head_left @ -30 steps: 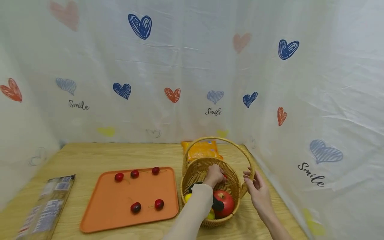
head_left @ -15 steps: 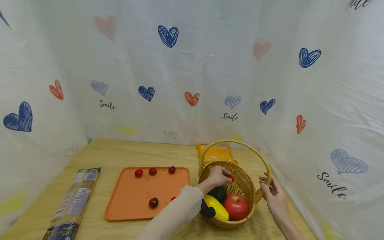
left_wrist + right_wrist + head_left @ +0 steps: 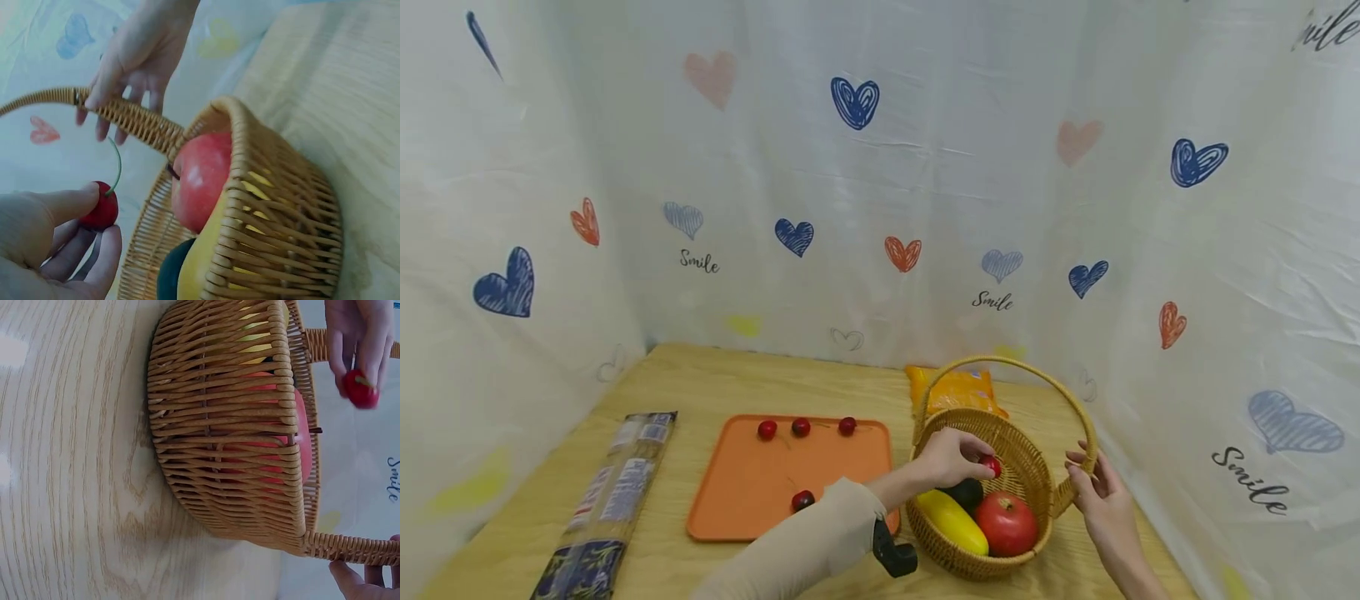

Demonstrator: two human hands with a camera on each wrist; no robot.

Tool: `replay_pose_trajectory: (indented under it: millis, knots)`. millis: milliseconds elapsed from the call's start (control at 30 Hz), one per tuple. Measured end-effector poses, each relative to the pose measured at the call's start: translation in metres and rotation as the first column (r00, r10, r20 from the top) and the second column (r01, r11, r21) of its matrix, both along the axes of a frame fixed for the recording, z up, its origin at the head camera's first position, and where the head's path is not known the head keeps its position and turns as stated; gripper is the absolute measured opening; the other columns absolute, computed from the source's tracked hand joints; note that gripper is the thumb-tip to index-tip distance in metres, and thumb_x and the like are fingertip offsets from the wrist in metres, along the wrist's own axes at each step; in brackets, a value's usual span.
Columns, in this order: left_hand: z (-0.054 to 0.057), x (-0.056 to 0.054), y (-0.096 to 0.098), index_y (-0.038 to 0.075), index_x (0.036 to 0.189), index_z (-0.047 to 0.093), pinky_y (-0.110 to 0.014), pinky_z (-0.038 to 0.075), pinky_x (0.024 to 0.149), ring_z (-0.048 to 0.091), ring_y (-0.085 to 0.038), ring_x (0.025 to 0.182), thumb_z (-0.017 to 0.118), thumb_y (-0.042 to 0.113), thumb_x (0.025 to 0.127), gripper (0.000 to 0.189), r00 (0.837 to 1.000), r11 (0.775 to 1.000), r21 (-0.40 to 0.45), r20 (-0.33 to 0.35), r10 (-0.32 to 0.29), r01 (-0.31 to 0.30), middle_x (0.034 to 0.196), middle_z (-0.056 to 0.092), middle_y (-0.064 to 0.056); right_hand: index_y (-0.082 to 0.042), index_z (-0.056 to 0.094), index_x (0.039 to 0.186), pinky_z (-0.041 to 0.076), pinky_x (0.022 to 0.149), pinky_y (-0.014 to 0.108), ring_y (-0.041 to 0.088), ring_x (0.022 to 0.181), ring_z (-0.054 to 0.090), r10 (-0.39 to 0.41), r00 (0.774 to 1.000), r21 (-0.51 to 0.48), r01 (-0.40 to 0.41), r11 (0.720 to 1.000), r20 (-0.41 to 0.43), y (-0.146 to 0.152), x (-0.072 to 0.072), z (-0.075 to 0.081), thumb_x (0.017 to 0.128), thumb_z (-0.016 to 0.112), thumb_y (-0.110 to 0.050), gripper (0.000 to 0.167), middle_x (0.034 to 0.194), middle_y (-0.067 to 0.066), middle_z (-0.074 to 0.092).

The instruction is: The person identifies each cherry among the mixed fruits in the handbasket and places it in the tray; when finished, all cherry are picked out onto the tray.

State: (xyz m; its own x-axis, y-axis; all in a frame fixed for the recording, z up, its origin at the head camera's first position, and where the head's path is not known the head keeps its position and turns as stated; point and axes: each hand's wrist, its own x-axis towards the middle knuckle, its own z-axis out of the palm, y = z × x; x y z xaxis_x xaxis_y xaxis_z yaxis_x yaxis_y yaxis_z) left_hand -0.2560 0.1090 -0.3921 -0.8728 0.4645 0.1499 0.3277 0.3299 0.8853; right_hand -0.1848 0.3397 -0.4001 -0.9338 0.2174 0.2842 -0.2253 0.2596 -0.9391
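Between thumb and fingers of my left hand (image 3: 951, 458) is a red cherry (image 3: 100, 209) with a green stem, held over the wicker basket (image 3: 1043, 542). My right hand (image 3: 1108, 508) grips the right side of the basket's arched handle (image 3: 1078, 410), its thumb on the near side. Inside the basket lie a big red apple-like fruit (image 3: 1006, 525), a long yellow fruit (image 3: 953, 521) and a dark green fruit (image 3: 967, 493). Several cherries (image 3: 801, 427) lie on the orange tray (image 3: 745, 475) to the left, which my left sleeve partly covers.
An orange packet (image 3: 958, 392) lies behind the basket. At the far left of the wooden table (image 3: 700, 379) is a long clear-and-blue package (image 3: 606, 504). A white curtain (image 3: 925, 192) with printed hearts hangs behind and at both sides.
My left hand has drawn leftward within the basket opening, still holding the cherry, uncovering the fruit below. The head view has turned left. My right hand stays at the handle.
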Motion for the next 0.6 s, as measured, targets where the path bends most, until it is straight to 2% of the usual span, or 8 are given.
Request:
replay_pose_trajectory:
  millis: [133,233,333,467,600]
  knots:
    - [0.004,0.009,-0.015,0.014,0.097,0.075,-0.019,0.048,0.067,0.056,-0.001,0.075,0.079,0.016,0.078,0.020,0.999,0.999,0.019,0.027,-0.035,0.035,0.083,0.064,0.010,-0.015,0.038,0.140,0.049,0.071,0.015,-0.010,0.103,0.052,0.028,0.999,-0.025,-0.029,0.999,-0.018,0.001,-0.001,-0.001,0.099,0.049,-0.016,0.042,0.112,-0.019,0.054]
    - [0.003,0.010,-0.022,0.013,0.098,0.074,-0.019,0.048,0.068,0.056,0.000,0.076,0.078,0.013,0.078,0.021,0.998,0.998,0.047,0.040,-0.042,0.040,0.084,0.065,0.011,-0.017,0.039,0.139,0.049,0.071,0.015,-0.010,0.103,0.051,0.045,0.999,-0.033,-0.046,0.998,-0.031,0.004,-0.001,-0.004,0.100,0.049,-0.016,0.041,0.113,-0.018,0.054]
    - [0.001,0.010,-0.036,0.009,0.102,0.073,-0.020,0.048,0.069,0.057,-0.002,0.078,0.077,0.011,0.079,0.023,0.998,0.996,0.078,0.054,-0.041,0.037,0.087,0.065,0.009,-0.019,0.039,0.138,0.049,0.071,0.015,-0.010,0.103,0.052,0.057,0.998,-0.047,-0.059,0.997,-0.026,0.004,-0.001,-0.005,0.100,0.048,-0.016,0.040,0.112,-0.019,0.054]
    - [-0.002,0.008,-0.070,0.008,0.106,0.072,-0.023,0.048,0.072,0.058,-0.008,0.085,0.075,0.014,0.081,0.026,0.999,0.996,0.091,0.042,-0.022,0.018,0.093,0.066,0.006,-0.021,0.040,0.137,0.050,0.070,0.015,-0.010,0.101,0.052,0.072,0.997,-0.077,-0.075,0.994,-0.037,0.004,-0.001,-0.005,0.099,0.049,-0.016,0.039,0.111,-0.019,0.055]
    - [-0.010,0.005,-0.114,0.007,0.108,0.071,-0.028,0.050,0.073,0.059,-0.015,0.091,0.075,0.015,0.082,0.027,0.998,0.994,0.099,0.046,0.050,-0.054,0.096,0.066,0.002,-0.021,0.041,0.136,0.050,0.069,0.015,-0.010,0.100,0.053,0.091,0.995,-0.082,-0.095,0.992,-0.049,0.003,-0.002,-0.003,0.099,0.050,-0.015,0.039,0.110,-0.021,0.055]
